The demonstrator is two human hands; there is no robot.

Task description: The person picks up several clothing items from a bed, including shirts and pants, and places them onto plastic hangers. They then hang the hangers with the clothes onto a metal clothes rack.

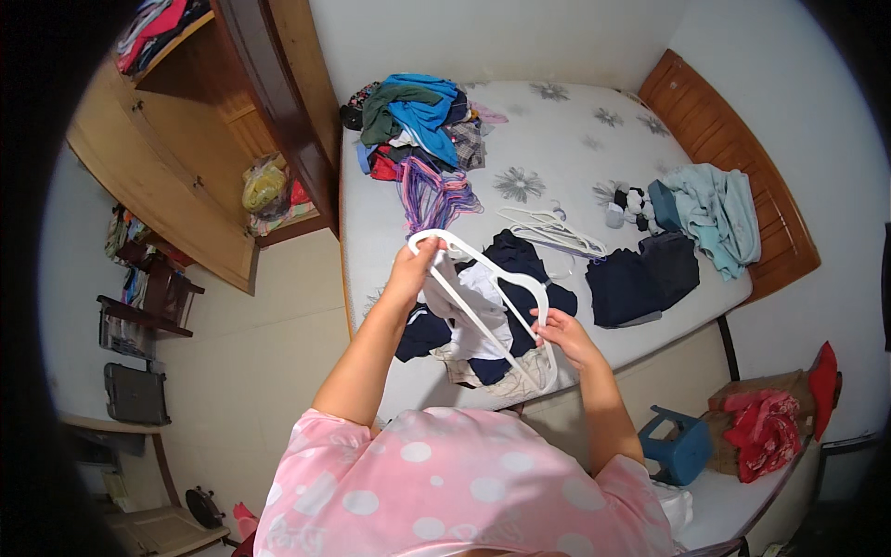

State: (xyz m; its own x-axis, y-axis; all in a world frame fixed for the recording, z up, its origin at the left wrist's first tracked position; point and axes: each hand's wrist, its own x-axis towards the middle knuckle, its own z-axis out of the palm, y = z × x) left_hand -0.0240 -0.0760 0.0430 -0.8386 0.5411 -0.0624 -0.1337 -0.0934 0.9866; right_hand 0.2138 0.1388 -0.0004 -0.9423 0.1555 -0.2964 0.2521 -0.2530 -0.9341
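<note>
A white plastic clothes hanger (pixel 463 308) is held at an angle above the bed. My left hand (pixel 415 268) grips its far left end, where a pale garment (pixel 443 287) hangs just under the fingers; whether I pinch that too, I cannot tell. My right hand (pixel 562 334) has its fingers around the hanger's near right side. Beneath lie a crumpled white garment (pixel 487 327), dark navy clothes (pixel 518 261) and a beige patterned cloth (pixel 525 376). Several white hangers (pixel 553 231) rest on the mattress just beyond.
Purple and pink hangers (pixel 431 195) lie beside a clothes pile (pixel 418 118) at the far left of the mattress (pixel 564 146). Folded dark trousers (pixel 640 282), rolled socks (pixel 633 207) and a light-blue blanket (pixel 720 209) are to the right. An open wardrobe (pixel 278 104) borders the bed; a blue stool (pixel 675 445) stands lower right.
</note>
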